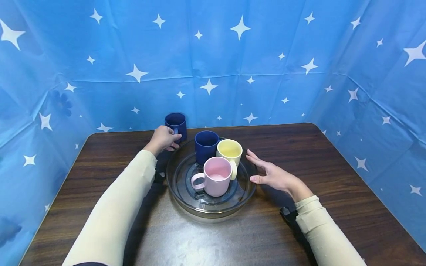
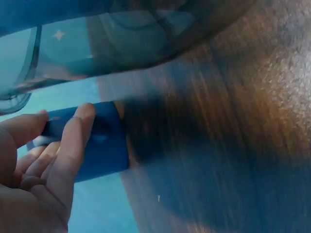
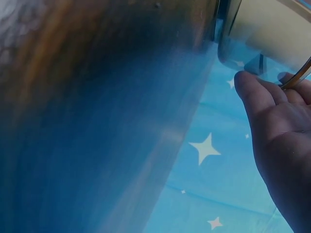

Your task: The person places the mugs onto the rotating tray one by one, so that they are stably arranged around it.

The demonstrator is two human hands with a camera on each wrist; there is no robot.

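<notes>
Left hand: the left hand [image 1: 164, 139] reaches to the far left of the bench, its grip curled round the handle side of the dark blue mug [image 1: 176, 124]; in the left wrist view the fingers [image 2: 73, 141] lie against the blue wall of that mug [image 2: 99, 145].
Dark blue mug: upright on the bench [image 1: 332, 177], outside the glass tray [image 1: 244, 192], just beyond its far-left rim and near the back edge of the bench.
Right hand: the right hand [image 1: 271, 173] lies flat with straight fingers at the right rim of the glass tray, holding nothing; the right wrist view shows the fingertips [image 3: 250, 87] at the rim, though whether they press on it I cannot tell.
Glass tray: round, clear, low-walled, standing in the middle of the bench.
In the tray: a second blue mug [image 1: 206, 146] at the back, a yellow mug [image 1: 229, 151] just beside it on the right, a pink mug [image 1: 216, 177] in front with its handle to the left; the three stand close together, the pink and yellow ones seeming to touch.
Open room: bare wood shows to the right of the tray, in front of it, and along the left edge beneath the left sleeve [image 1: 116, 214].
Edges: a blue starred cloth [image 1: 233, 66] walls the bench at the back and both sides.
</notes>
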